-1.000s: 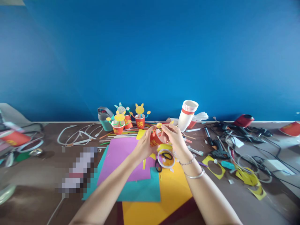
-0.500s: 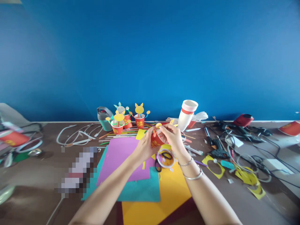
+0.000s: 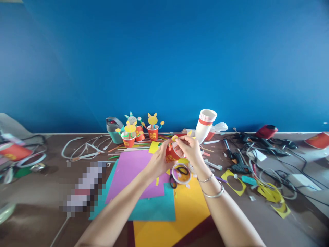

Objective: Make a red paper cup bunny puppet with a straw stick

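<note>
My left hand [image 3: 159, 158] is wrapped round a red paper cup [image 3: 170, 157], which is tilted with its mouth toward the right. At the cup's rim, the fingers of my right hand [image 3: 189, 148] are pinched together; what they grip is hidden. A small yellow paper disc [image 3: 174, 138] shows just above the rim, beside my right fingertips. Behind the right hand a pointed bit of yellow paper [image 3: 189, 133] sticks up. Below the cup lie a white tape roll [image 3: 174, 176] and black-handled scissors [image 3: 173, 183].
Several red cups with paper animal figures [image 3: 153, 132] stand at the back, beside a teal bottle [image 3: 114, 132]. Stacked white cups [image 3: 203, 128] stand to the right. Purple paper [image 3: 136, 175] lies on teal and orange sheets. A glue gun [image 3: 240, 164], cables and yellow scraps [image 3: 232, 181] are at right.
My right hand has shifted slightly at the cup's mouth, and the cup's tilt has changed a little. My left hand keeps its hold on the cup.
</note>
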The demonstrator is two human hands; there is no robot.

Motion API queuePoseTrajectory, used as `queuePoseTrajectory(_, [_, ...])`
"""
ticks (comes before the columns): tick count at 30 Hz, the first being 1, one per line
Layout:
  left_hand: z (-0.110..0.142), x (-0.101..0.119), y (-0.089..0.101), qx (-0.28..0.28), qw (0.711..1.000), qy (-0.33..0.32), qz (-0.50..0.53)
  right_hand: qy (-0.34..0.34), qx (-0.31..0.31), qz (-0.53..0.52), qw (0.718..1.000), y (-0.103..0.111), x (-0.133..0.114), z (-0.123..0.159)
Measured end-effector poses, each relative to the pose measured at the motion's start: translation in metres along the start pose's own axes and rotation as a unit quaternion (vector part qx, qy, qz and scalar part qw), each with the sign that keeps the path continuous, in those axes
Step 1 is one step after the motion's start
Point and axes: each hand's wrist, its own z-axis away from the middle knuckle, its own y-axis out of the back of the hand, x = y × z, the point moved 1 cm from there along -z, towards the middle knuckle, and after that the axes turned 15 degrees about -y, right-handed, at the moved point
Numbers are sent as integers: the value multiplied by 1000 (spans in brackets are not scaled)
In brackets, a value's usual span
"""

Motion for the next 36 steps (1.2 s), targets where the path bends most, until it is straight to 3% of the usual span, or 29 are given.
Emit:
queuePoseTrajectory(24, [0, 2, -1, 0, 1000, -13, -25, -7, -49, -14, 999, 1, -1, 3])
queuePoseTrajectory(30, [0, 2, -1, 3, 1000, -11, -20, 18, -7, 31, 999, 2, -5, 5])
queuePoseTrajectory(36, [-2, 5, 0, -6, 1000, -9, -17, 3, -34, -17, 999, -1, -9, 9])
